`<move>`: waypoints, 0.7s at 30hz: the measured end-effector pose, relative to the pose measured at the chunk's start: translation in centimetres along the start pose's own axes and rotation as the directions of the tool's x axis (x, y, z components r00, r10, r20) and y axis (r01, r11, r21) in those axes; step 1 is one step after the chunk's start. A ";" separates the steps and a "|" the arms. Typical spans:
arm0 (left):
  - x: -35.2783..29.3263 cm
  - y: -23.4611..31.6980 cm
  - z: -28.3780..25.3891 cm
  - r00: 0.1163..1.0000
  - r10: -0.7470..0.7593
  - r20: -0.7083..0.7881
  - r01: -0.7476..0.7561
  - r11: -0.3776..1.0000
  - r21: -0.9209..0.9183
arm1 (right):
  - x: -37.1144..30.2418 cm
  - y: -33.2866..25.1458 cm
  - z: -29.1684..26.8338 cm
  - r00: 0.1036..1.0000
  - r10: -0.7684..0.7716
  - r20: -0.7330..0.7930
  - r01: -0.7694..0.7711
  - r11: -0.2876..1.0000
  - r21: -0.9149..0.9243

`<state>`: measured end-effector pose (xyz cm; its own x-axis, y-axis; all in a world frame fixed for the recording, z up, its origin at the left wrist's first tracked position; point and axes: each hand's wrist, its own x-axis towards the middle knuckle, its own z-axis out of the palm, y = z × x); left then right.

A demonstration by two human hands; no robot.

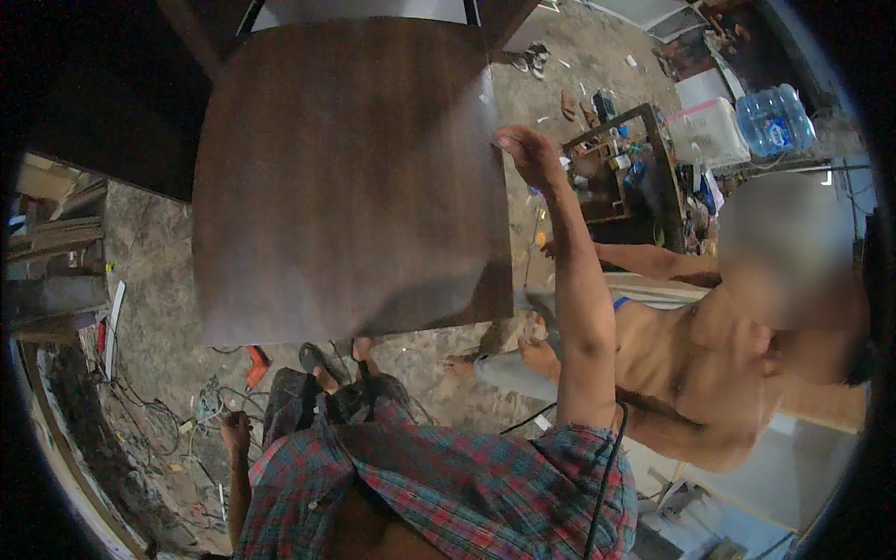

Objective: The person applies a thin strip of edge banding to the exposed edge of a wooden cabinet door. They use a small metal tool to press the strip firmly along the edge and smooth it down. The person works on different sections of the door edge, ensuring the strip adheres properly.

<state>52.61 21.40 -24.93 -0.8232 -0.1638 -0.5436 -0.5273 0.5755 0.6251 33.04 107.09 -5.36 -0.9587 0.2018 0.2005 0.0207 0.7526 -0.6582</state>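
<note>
A large dark brown wooden panel (355, 177), smooth like a tabletop, spreads out in front of me. My right hand (532, 154) is at its right edge, fingers curled and closed against the far part of that edge. Low at my left side hangs my left hand (236, 434) with its fingers curled in. Whether anything small is in it, I cannot make out. An orange power drill (256, 367) lies on the floor beyond that hand, near the panel's front edge. Loose cables (191, 425) lie tangled beside it.
A co-worker (691, 355) without a shirt sits close at my right, one arm stretched toward a low dark frame (667, 168) full of small items. Behind stand a blue water bottle (777, 119) and a white crate (711, 133). A dark cabinet-like piece (112, 103) stands at left.
</note>
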 end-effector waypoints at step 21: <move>4.9 11.6 4.5 0.960 0.225 0.165 -0.245 0.963 0.114 | -17.5 -5.0 0.0 0.996 -0.091 -0.004 0.091 0.995 -0.048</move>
<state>43.40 30.89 -22.85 -0.8744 0.1044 -0.4739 -0.2821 0.6853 0.6714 49.75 99.80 -5.57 -0.9556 0.1348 0.2621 -0.0526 0.7971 -0.6016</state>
